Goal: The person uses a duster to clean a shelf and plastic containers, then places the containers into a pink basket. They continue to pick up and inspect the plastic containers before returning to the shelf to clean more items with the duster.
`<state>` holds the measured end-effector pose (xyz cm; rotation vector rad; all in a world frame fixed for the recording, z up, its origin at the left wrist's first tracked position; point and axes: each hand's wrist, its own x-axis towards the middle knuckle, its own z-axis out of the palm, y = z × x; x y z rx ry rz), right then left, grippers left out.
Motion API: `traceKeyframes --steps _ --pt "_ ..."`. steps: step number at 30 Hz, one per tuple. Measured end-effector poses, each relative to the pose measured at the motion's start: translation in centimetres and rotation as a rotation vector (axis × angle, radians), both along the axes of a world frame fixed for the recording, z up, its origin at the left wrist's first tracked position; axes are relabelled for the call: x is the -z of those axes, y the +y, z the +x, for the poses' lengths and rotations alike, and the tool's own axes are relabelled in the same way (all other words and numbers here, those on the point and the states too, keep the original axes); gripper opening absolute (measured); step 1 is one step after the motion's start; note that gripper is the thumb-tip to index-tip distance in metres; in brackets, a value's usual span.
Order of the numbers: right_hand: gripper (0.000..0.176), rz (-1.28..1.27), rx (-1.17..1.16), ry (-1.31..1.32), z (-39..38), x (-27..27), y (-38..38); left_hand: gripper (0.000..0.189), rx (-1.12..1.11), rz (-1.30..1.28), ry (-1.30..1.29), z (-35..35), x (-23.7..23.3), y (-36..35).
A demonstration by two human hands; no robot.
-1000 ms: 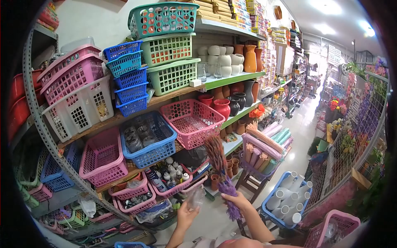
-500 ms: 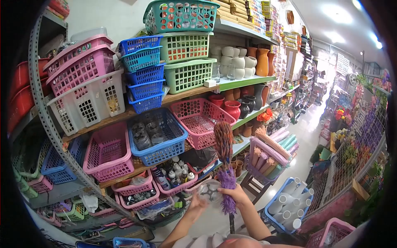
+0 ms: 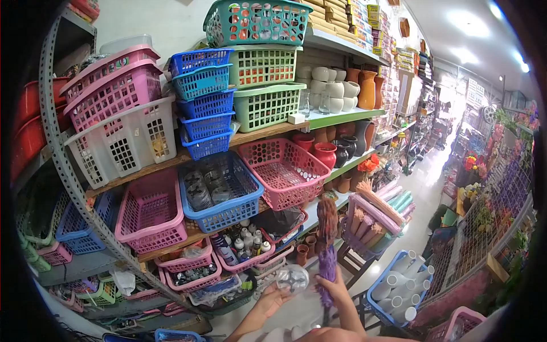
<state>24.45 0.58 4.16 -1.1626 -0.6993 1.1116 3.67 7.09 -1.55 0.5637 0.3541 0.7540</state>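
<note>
My left hand (image 3: 272, 301) is closed around the lower side of a clear round glass vessel (image 3: 292, 279), which is tilted so that a dark and white pattern shows through it. To its right, my right hand (image 3: 335, 286) grips a feather duster (image 3: 327, 225) near the bottom of its feathers. The duster stands almost upright, brown and orange at the top and purple below. A gap separates the vessel from the duster. Similar clear glassware (image 3: 198, 195) sits in a blue basket (image 3: 219, 221) on the shelf ahead.
A pink basket (image 3: 285, 198) juts from the shelf beyond my hands. Below it, a pink basket of bottles (image 3: 250, 263) faces me. On the right stand a basket of wrapped rolls (image 3: 373, 219) and a blue basket of white vases (image 3: 379, 308). A wire rack (image 3: 484, 211) lines the aisle.
My right hand has moved the duster down and to the right, away from the glass vessel. The left hand still holds the vessel, now turned and slightly lower.
</note>
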Motion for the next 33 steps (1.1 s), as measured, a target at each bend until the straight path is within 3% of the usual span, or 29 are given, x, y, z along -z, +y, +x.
traceKeyframes --steps 1,3,5,7,9,11,13,15,17,19,21,24,26,31,33 --pt "0.069 -0.003 -0.002 0.003 0.3 -0.5 0.0 0.043 -0.002 -0.003 0.003 -0.1 -0.2 0.0" --pt "0.075 -0.209 0.148 -0.424 1.8 -1.1 -0.3 0.043 -0.075 0.029 0.055 -0.2 -0.9 0.4" --pt "0.075 -0.109 0.139 -0.555 2.6 -0.8 -0.8 0.042 -0.109 0.011 0.062 -0.9 -0.3 1.4" --pt "0.072 0.106 -0.127 -0.527 2.7 -1.4 -2.3 0.041 -0.141 -0.005 0.068 -1.7 0.3 2.6" --pt "0.068 0.038 -0.215 -0.404 1.5 -3.6 -3.8 0.036 -0.258 0.025 0.142 -2.5 0.6 3.5" --pt "0.068 -0.040 -0.676 -0.505 2.1 -3.7 -4.5 0.038 -0.250 0.067 0.028 -3.3 -0.8 3.9" --pt "0.068 0.029 -0.621 -0.618 2.0 -2.7 -4.3 0.041 -0.382 0.096 0.102 -3.6 -1.6 4.3" --pt "0.069 0.043 -0.287 -0.756 1.1 -2.6 -4.1 0.043 -0.353 0.095 0.071 -4.2 -2.5 4.5" --pt "0.069 0.038 -0.310 -0.765 0.8 -2.7 -4.3 0.051 -0.332 0.085 0.042 -4.7 -2.6 4.7" --pt "0.068 0.214 -0.452 -0.807 0.3 -3.2 -4.4 0.051 -0.340 0.085 0.027 -5.2 -2.1 5.1" --pt "0.067 0.188 -0.483 -0.783 0.0 -3.0 -4.3 0.050 -0.358 0.081 -0.001 -5.7 -1.3 5.4" --pt "0.064 0.040 -0.386 -0.946 -1.3 -2.1 -3.9 0.053 -0.373 0.077 0.055 -5.9 -1.2 5.6" --pt "0.063 0.204 -0.507 -0.769 -2.1 -1.2 -3.8 0.053 -0.401 0.059 0.036 -6.4 -0.2 5.6" --pt "0.063 0.122 -0.388 -0.869 -2.6 -0.4 -2.6 0.051 -0.417 0.038 0.085 -8.2 0.3 5.4" --pt "0.062 0.258 -0.565 -0.799 -2.9 -0.5 -2.2 0.047 -0.449 -0.004 0.042 -8.7 0.0 4.9"
